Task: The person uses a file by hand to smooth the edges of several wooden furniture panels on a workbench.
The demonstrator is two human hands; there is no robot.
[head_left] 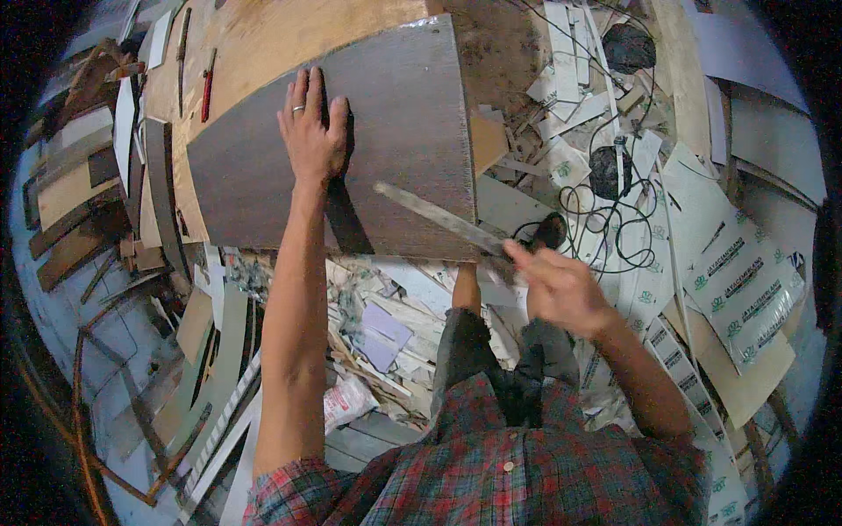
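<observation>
A dark brown wood-grain board (403,114) lies on a lighter wooden worktop (263,31). My left hand (314,131) rests flat on the board with its fingers stretched out and a ring on one of them. My right hand (561,285), smeared by motion, is closed round the handle end of a long flat file (438,215). The file's blade reaches up and left across the board's near right corner, its tip over the board. The handle is mostly hidden in my fist. Whether the blade touches the board's edge I cannot tell.
Left of the board lie a thin red-handled tool (208,88) and a slim dark tool (181,61). Offcuts (79,175) are stacked at the far left. Scraps and a tangled black cable (614,228) cover the floor at right, beside printed white sheets (737,280).
</observation>
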